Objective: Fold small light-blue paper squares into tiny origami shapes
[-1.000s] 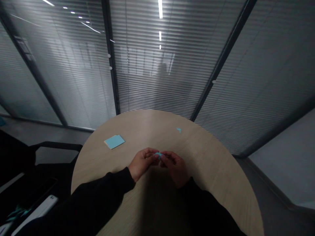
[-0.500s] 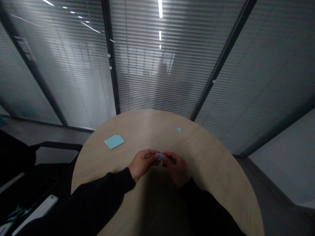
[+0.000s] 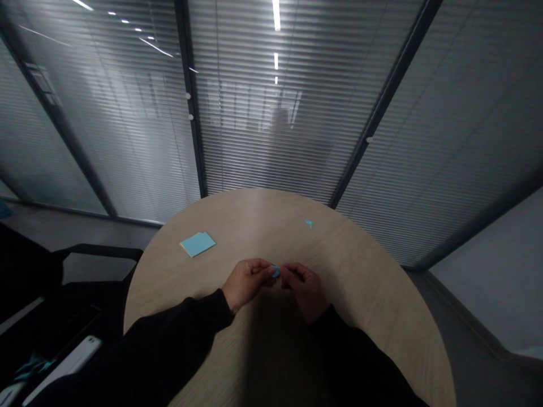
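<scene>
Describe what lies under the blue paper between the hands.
Under the blue paper show fingers of the left hand and right hand; its underside is covered, so any marks cannot be seen.

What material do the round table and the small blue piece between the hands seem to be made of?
The table looks like wood veneer or wood-grain laminate, with fine straight grain and a satin finish. The blue piece seems to be thin matte paper, showing no shine, but it is too small to be sure.

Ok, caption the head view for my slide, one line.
Left hand and right hand pinch a small blue paper piece over a round wooden table, a blue sticky-note pad and scrap beyond.
</scene>
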Demonstrator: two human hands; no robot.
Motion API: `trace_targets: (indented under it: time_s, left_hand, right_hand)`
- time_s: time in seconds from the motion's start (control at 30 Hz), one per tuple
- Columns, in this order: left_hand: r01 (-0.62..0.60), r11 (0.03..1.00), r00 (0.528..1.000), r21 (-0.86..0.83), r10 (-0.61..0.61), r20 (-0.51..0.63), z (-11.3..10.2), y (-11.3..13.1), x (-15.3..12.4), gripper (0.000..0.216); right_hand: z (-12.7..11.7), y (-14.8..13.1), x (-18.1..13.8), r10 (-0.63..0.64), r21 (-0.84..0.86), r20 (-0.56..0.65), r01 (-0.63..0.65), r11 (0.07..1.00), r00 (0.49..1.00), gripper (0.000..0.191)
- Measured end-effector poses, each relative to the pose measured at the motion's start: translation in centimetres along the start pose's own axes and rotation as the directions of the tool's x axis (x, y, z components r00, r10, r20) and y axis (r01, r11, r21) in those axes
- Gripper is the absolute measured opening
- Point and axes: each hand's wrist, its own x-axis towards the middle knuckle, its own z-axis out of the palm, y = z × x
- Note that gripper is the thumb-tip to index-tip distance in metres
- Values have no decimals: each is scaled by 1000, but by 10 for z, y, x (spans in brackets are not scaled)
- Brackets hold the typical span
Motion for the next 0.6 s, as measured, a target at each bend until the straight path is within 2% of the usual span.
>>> trace_targets:
  time_s: [0.27,0.5,0.6]
  left_hand:
    - [-88,991,995,104,83,56,0,1,-2,41]
    - [-172,933,983,317,182,-3,-3,0,0,30]
    - [-160,932,987,324,161,22,-3,1,-1,31]
  right_hand:
    - [1,-2,-1,-52,-96,18,53,994,999,31]
    - [2,1,-3,-128,-202,67,139,969,989,27]
    - [1,-1,-4,-173,-258,78,187,948,982,27]
